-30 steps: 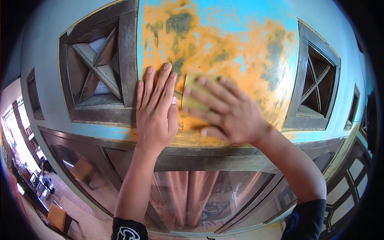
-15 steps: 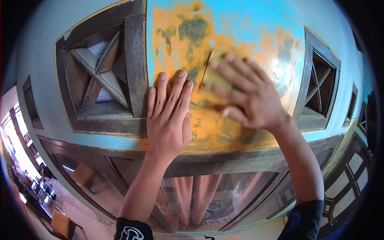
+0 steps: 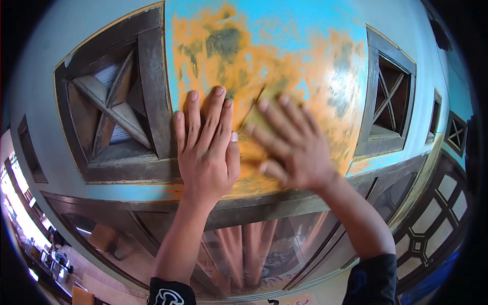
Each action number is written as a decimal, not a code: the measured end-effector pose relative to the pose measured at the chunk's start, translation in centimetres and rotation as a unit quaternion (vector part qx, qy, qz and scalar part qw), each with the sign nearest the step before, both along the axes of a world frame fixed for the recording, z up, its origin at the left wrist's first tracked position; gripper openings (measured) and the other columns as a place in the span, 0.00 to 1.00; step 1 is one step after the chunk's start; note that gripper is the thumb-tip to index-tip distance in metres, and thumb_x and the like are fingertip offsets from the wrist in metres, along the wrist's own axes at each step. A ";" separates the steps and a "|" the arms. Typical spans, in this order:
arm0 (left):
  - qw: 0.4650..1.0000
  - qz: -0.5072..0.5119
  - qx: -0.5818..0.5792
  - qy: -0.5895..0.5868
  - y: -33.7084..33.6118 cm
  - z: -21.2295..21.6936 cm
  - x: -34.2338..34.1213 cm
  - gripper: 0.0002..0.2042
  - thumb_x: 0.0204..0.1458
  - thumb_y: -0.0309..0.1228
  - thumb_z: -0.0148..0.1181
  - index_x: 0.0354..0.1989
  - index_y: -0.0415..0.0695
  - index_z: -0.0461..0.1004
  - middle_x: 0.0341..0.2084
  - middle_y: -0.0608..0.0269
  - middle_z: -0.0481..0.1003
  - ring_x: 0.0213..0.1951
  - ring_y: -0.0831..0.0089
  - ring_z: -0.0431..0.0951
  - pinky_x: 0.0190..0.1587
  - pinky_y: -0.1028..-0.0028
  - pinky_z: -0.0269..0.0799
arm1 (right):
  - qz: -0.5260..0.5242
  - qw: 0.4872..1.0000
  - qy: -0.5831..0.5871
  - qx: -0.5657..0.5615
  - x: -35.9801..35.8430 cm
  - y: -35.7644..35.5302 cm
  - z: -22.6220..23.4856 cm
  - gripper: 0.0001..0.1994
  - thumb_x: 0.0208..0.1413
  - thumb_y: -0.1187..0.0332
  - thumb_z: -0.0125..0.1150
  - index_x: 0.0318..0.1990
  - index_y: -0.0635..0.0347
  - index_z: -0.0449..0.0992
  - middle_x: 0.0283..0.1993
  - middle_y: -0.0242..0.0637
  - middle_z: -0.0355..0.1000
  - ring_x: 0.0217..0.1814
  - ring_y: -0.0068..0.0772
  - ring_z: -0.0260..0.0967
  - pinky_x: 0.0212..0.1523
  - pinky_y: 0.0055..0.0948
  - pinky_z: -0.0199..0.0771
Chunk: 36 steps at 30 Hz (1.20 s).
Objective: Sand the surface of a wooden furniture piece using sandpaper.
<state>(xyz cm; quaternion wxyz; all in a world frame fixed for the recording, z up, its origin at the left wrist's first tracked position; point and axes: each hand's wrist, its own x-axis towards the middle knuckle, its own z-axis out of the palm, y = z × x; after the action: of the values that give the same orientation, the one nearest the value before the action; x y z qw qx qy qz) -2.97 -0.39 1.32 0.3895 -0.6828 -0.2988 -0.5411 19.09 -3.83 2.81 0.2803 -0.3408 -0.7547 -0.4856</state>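
A wall panel (image 3: pixel 290 56) in front of me carries patchy blue and orange paint with dark grey spots. My left hand (image 3: pixel 206 160) lies flat on its lower left part, fingers stretched upward and holding nothing. To the right of it, my right hand (image 3: pixel 302 147) presses a yellowish sheet of sandpaper (image 3: pixel 257 116) against the panel. Its fingers spread over the sheet and are smeared by motion. The sheet's upper left edge shows past the fingertips; the palm and fingers cover the rest.
Dark wooden vent frames with crossed slats flank the panel, a left vent (image 3: pixel 145 96) and a right vent (image 3: pixel 375 91). Below runs a dark wooden beam (image 3: pixel 274 206) above glass with a pinkish curtain (image 3: pixel 251 249) behind it. An orange-brown chair (image 3: pixel 81 296) stands at lower left.
My right hand has moved down the panel with the sandpaper. My left hand keeps its place on the panel. The whole view has shifted a little, so the panel sits further left.
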 end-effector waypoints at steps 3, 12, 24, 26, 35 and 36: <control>1.000 0.015 0.006 0.007 -0.2 0.2 0.4 0.26 0.66 0.33 0.47 0.72 0.39 0.68 0.75 0.57 0.64 0.78 0.45 0.54 0.78 0.47 0.39 | 0.023 0.998 -0.029 -0.058 0.6 -0.7 -2.3 0.34 0.67 0.33 0.45 0.77 0.32 0.64 0.83 0.35 0.53 0.84 0.54 0.48 0.78 0.57 0.49; 0.999 0.038 0.020 -0.012 -0.1 0.8 3.3 0.26 0.65 0.35 0.48 0.71 0.43 0.69 0.75 0.60 0.64 0.78 0.44 0.53 0.78 0.43 0.35 | -0.043 0.988 0.145 -0.001 0.8 -0.5 -5.2 0.35 0.66 0.31 0.45 0.75 0.32 0.67 0.83 0.41 0.54 0.86 0.53 0.44 0.81 0.55 0.41; 0.998 0.066 0.004 0.009 -0.8 1.8 8.0 0.27 0.69 0.37 0.44 0.75 0.44 0.63 0.78 0.57 0.58 0.80 0.44 0.48 0.77 0.40 0.33 | -0.079 0.927 0.359 0.070 3.4 -0.1 -5.0 0.35 0.67 0.45 0.51 0.79 0.46 0.62 0.84 0.52 0.46 0.87 0.63 0.36 0.81 0.58 0.31; 0.998 0.067 0.001 0.018 -1.0 1.8 8.1 0.27 0.69 0.38 0.45 0.75 0.45 0.64 0.78 0.57 0.58 0.80 0.44 0.48 0.77 0.39 0.32 | -0.049 0.922 0.368 0.112 4.4 0.7 -0.6 0.34 0.68 0.46 0.52 0.79 0.45 0.61 0.85 0.50 0.46 0.86 0.61 0.37 0.81 0.57 0.32; 0.998 0.055 0.002 0.027 -0.8 1.3 8.9 0.25 0.69 0.41 0.44 0.72 0.50 0.69 0.75 0.61 0.64 0.78 0.46 0.55 0.78 0.41 0.32 | -0.064 0.923 0.370 0.083 4.8 -0.1 -3.0 0.38 0.67 0.42 0.54 0.80 0.49 0.58 0.85 0.53 0.43 0.86 0.65 0.36 0.80 0.60 0.34; 0.998 0.060 0.006 0.020 -0.8 1.3 9.0 0.25 0.69 0.41 0.44 0.72 0.50 0.70 0.75 0.62 0.64 0.78 0.47 0.55 0.78 0.41 0.31 | -0.065 0.925 0.363 0.098 5.3 0.3 -1.8 0.38 0.67 0.43 0.54 0.80 0.49 0.58 0.85 0.52 0.43 0.86 0.64 0.36 0.80 0.59 0.34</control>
<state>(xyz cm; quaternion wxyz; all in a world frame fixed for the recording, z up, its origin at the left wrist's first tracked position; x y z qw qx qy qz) 6.08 -1.21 2.62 0.4313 -0.6721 -0.3286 -0.5044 24.44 -3.56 1.01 0.5345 -0.5127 -0.5266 -0.4171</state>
